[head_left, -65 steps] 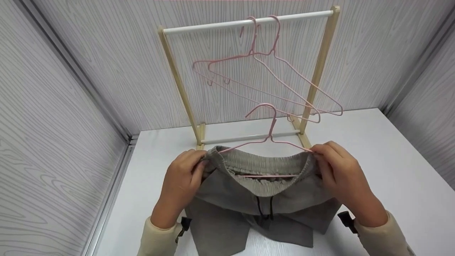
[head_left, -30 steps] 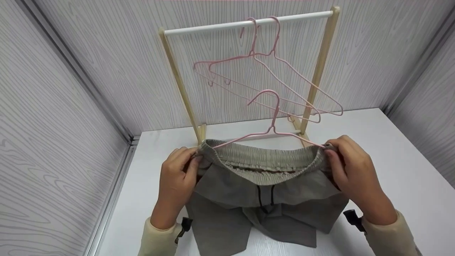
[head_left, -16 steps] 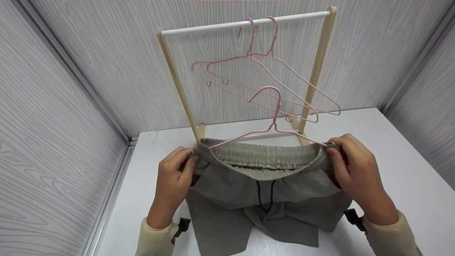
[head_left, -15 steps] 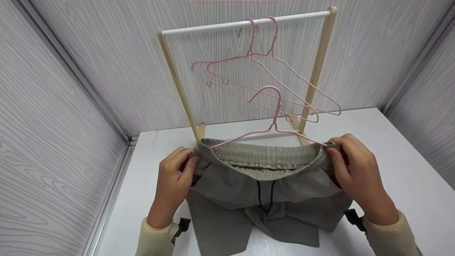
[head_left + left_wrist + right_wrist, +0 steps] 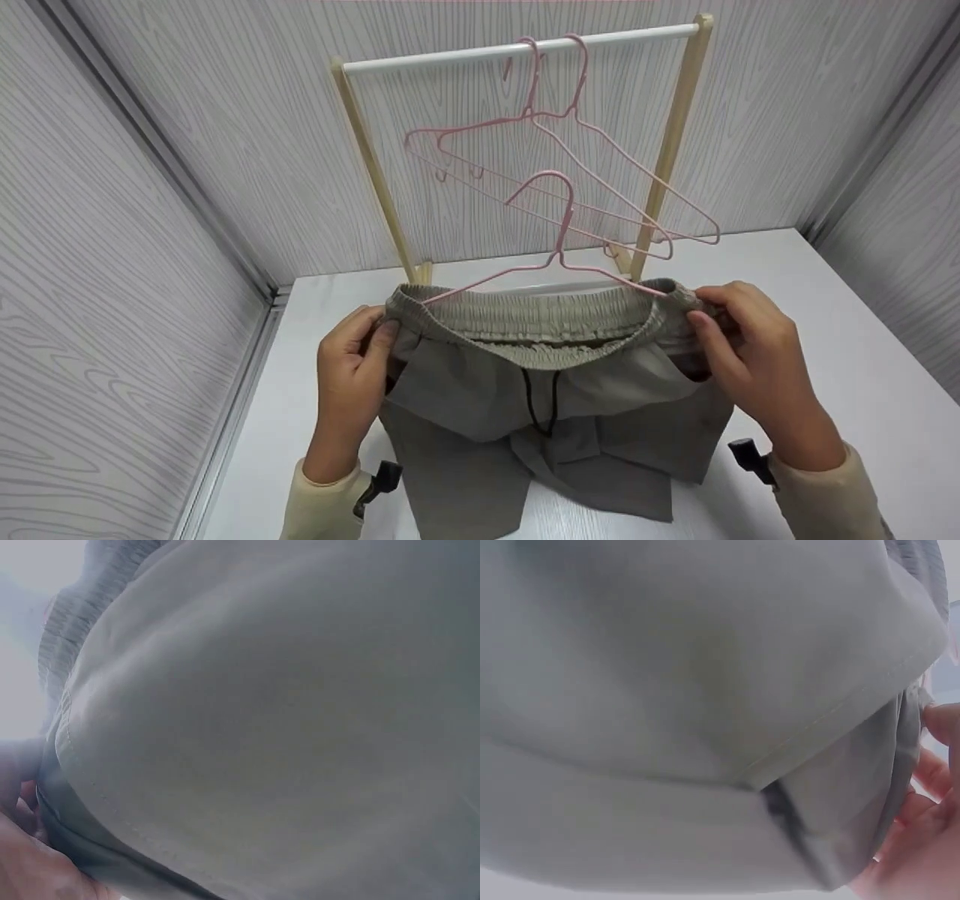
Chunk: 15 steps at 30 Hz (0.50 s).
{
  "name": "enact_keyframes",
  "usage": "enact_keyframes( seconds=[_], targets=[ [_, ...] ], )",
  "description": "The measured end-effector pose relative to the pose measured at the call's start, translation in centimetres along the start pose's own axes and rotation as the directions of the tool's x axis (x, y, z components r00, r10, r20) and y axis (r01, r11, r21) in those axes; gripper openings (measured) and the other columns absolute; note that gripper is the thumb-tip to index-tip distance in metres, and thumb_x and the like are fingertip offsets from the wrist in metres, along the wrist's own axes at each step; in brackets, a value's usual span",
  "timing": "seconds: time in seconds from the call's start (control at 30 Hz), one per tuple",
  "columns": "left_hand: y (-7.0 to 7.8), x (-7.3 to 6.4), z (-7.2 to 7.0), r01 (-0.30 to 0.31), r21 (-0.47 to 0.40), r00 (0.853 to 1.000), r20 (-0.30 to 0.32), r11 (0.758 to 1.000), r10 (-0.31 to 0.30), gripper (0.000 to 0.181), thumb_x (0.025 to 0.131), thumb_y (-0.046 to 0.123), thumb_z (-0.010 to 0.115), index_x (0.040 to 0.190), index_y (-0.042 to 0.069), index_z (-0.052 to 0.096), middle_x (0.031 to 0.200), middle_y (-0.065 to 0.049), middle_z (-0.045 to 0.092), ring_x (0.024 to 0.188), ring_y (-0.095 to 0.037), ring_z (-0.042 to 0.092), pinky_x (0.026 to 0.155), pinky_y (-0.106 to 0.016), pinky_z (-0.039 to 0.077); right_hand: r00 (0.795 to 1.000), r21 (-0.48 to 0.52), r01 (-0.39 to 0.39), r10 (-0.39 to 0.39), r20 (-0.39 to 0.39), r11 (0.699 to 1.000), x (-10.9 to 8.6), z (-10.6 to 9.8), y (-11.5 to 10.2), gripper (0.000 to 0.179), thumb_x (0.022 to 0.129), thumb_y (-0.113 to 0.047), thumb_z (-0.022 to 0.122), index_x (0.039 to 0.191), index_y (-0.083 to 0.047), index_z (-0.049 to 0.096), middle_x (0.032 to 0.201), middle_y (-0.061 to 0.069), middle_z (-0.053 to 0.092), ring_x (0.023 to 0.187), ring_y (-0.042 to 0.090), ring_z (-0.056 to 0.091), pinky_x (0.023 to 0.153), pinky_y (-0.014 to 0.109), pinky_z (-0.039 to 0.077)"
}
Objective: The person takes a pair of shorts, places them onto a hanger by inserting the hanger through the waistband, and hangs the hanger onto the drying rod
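Observation:
Grey shorts (image 5: pixel 465 390) with a gathered elastic waistband and a black drawstring are held up by both hands, their legs hanging down to the table. My left hand (image 5: pixel 351 367) pinches the left side of the waistband between thumb and fingers. On the opposite side my right hand (image 5: pixel 761 352) pinches the waistband near the pocket. A pink wire hanger (image 5: pixel 559 240) stands inside the waist opening, its hook and shoulders showing above the band and its lower bar hidden by cloth. Both wrist views are filled with the shorts' grey fabric (image 5: pixel 262 712), fingers at the edge.
Behind the shorts stands a clothes rack with wooden posts (image 5: pixel 679 135) and a white rail (image 5: pixel 450 56). Two more pink hangers (image 5: pixel 622 154) hang from the rail. The white table (image 5: pixel 840 337) is bounded by wood-grain panels (image 5: pixel 135 300) at the back and sides.
Both hands have spread the waistband wider and raised it. The hanger has risen with the shorts, its lower bar has gone out of sight, and lately it has shifted left.

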<state>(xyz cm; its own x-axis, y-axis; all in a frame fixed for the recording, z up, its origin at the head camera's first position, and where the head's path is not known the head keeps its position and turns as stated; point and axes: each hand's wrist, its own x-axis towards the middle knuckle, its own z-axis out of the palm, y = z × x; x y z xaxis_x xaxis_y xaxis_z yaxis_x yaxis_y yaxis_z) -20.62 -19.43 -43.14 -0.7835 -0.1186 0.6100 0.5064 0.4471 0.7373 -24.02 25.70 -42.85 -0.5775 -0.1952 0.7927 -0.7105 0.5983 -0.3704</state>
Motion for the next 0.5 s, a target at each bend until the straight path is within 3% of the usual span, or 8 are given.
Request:
enact_keyframes(
  seconds=[0.23,0.5],
  targets=[
    [0.1,0.0,-0.3,0.012,-0.001,1.0,-0.013,1.0,-0.012,0.016,0.11,0.014,0.065,0.105,0.012,0.08,0.082,0.001,0.061,0.066,-0.015,0.049,0.059,-0.027,0.042,0.993,-0.015,-0.115,0.116,0.025,0.993,-0.3,0.1,0.7,0.011,0.103,0.003,0.068,0.112,0.0,0.072,0.092,0.001,0.062,0.077,0.004,0.051,0.069,0.016,0.039],
    [-0.3,0.5,-0.5,-0.073,0.096,0.996,0.065,0.993,0.067,0.013,0.11,0.018,0.067,0.107,0.013,0.079,0.082,0.005,0.061,0.069,-0.012,0.05,0.062,-0.024,0.042,0.99,-0.062,-0.139,0.138,-0.015,0.988,-0.3,0.6,1.2,0.01,0.102,0.006,0.067,0.108,-0.001,0.073,0.085,0.001,0.059,0.072,0.003,0.043,0.068,0.022,0.035]
  ],
)
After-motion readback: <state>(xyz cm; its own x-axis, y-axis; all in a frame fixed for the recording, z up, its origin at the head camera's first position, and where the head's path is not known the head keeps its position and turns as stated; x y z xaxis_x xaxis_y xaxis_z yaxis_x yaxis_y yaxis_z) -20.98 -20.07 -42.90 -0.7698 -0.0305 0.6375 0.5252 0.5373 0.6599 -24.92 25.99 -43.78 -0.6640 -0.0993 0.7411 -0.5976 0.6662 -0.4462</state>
